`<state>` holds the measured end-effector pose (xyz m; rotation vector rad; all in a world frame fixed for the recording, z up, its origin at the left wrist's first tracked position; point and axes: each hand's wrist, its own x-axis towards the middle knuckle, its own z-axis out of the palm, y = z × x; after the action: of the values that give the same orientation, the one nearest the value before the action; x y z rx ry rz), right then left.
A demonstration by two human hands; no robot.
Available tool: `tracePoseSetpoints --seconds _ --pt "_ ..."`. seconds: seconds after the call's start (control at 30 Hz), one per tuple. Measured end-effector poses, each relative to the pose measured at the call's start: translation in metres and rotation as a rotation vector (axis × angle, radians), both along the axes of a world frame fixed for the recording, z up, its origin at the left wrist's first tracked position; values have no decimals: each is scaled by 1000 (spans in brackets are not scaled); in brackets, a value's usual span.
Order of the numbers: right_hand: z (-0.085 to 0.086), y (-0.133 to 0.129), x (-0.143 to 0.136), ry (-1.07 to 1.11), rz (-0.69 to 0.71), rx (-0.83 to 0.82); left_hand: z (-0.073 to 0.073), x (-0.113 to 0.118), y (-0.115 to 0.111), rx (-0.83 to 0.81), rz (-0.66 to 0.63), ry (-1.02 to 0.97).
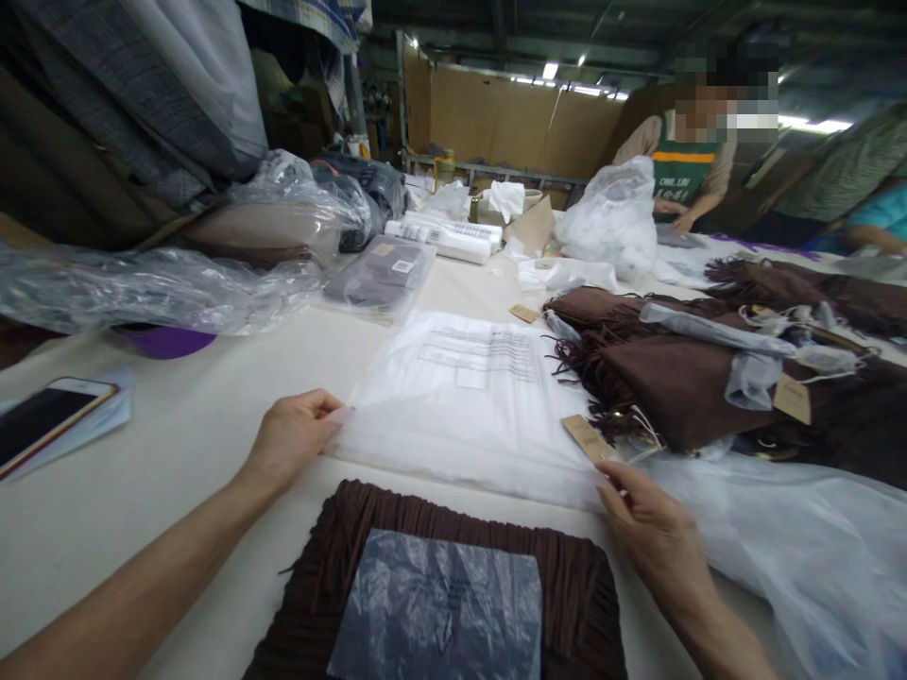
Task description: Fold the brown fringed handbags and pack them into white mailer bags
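A translucent white plastic bag (453, 416) with printed text lies on the table in front of me. My left hand (301, 430) pinches its near left corner. At the near right corner, my right hand (641, 510) grips the bag's edge between thumb and fingers. Closer to me lies a dark brown fringed item (573, 604), and a dark, shiny plastic packet (436, 604) rests on top of it. A tan card tag (588, 439) sits beside the bag, just above my right hand.
Brown fringed bags (680, 378) with tags are piled on the right, beside clear plastic sheeting (794, 529). A phone (53, 416) lies at the left. Wrapped grey goods (383, 269) and white rolls (446, 236) are further back. A person in a green apron (684, 170) stands across the table.
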<state>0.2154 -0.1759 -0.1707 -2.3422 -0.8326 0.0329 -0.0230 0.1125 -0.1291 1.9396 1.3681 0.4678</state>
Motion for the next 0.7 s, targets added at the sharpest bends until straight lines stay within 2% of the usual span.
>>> tracePoseSetpoints --seconds 0.1,0.17,0.23,0.3,0.43,0.53,0.6,0.7 --pt "8 10 -15 541 -258 373 1 2 -1 -447 253 -414" --pt "15 15 -22 838 -376 584 1 4 -2 -643 334 -575" --pt "18 17 -24 1043 -444 737 1 5 -2 -724 368 -656" --pt "16 16 -22 1166 -448 808 -1 7 -3 -706 370 -703" --pt "6 10 -14 1191 -310 797 -6 8 -7 -689 332 -790" --pt "0 1 -17 1072 -308 742 -13 0 -10 -581 172 -789" --pt "0 -7 -24 922 -280 566 -20 -10 -14 -395 21 -652" --pt "4 -20 -35 711 -164 287 -25 -27 -23 -124 -134 -308"
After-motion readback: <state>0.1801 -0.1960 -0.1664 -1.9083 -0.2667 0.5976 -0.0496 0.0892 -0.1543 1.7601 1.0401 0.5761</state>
